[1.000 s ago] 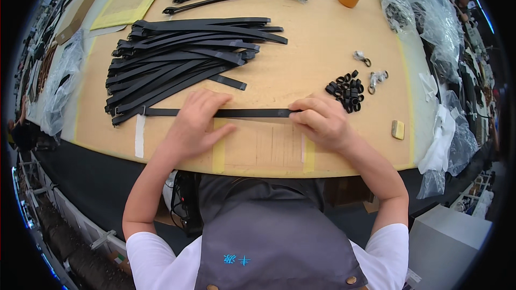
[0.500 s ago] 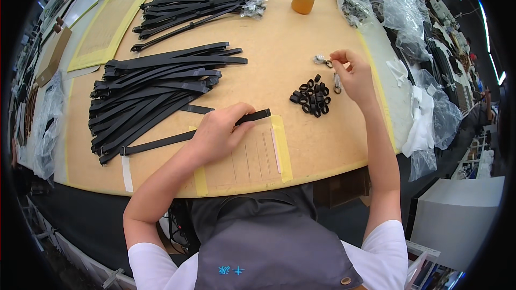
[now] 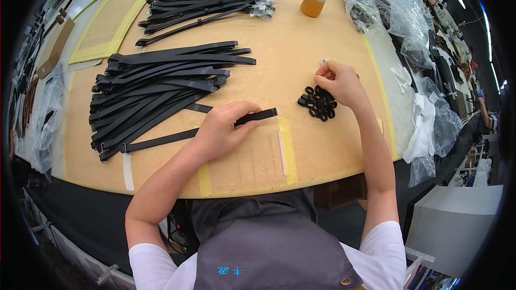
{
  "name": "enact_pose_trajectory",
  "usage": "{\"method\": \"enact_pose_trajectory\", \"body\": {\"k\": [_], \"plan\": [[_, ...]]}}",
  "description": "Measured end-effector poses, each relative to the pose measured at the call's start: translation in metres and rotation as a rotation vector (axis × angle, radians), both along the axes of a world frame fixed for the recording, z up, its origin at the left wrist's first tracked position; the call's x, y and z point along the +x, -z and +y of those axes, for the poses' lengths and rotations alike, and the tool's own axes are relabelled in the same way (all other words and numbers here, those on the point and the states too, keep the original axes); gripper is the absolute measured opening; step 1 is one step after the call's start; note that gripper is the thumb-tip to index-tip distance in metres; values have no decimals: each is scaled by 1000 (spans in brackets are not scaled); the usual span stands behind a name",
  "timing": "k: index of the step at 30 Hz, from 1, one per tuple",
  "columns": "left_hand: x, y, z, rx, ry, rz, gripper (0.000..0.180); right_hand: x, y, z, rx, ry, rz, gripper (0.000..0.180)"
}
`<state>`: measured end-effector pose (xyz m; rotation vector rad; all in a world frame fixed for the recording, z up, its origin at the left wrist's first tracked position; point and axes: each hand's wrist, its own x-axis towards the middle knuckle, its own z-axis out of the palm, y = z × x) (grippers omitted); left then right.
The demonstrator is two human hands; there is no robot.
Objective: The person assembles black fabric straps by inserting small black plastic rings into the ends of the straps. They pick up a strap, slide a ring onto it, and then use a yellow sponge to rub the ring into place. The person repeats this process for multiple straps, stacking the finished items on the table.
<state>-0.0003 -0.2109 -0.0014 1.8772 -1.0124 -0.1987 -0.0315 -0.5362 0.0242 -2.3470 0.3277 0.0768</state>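
My left hand (image 3: pixel 223 129) presses down on a long black strap (image 3: pixel 258 115) that lies across the tan table (image 3: pixel 333 145), its end poking out to the right of my fingers. My right hand (image 3: pixel 338 81) is closed around a small metal clip, whose tip shows above my fingers, just behind a cluster of small black loops (image 3: pixel 318 102). A clear taped-down measuring sheet (image 3: pixel 255 158) lies under the strap near the front edge.
A heap of black straps (image 3: pixel 156 88) lies to the left, another bundle with metal ends (image 3: pixel 209 0) at the back. An amber bottle (image 3: pixel 314 1) stands at the back right. Clear plastic bags (image 3: pixel 424 129) crowd the right edge. A yellow-edged mat (image 3: pixel 110 19) sits back left.
My right hand left the strap, reached to the metal clips on the right and closed on one, then drew back toward the loops. My left hand stays on the strap.
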Motion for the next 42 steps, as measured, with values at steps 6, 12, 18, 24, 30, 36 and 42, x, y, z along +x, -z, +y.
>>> {"method": "enact_pose_trajectory", "body": {"k": [6,12,18,24,30,36,42], "plan": [[1,-14,8,-153,-77,140,26,-9,-12,62,1114,-163,37,21],[3,-16,12,-193,-128,114,29,-9,10,84,1452,-184,79,23],[6,-12,11,-190,-136,-5,28,-10,22,89,1506,-190,99,20],[6,-19,12,-108,-115,-4,30,-12,20,89,1445,-120,120,24],[6,-13,9,-111,-132,-158,31,-16,25,94,1305,-113,45,19],[7,-9,8,-122,-160,-205,32,-17,21,94,1313,-114,69,27],[6,-13,11,-62,-165,-200,28,-17,21,93,1311,-149,68,27]]}}
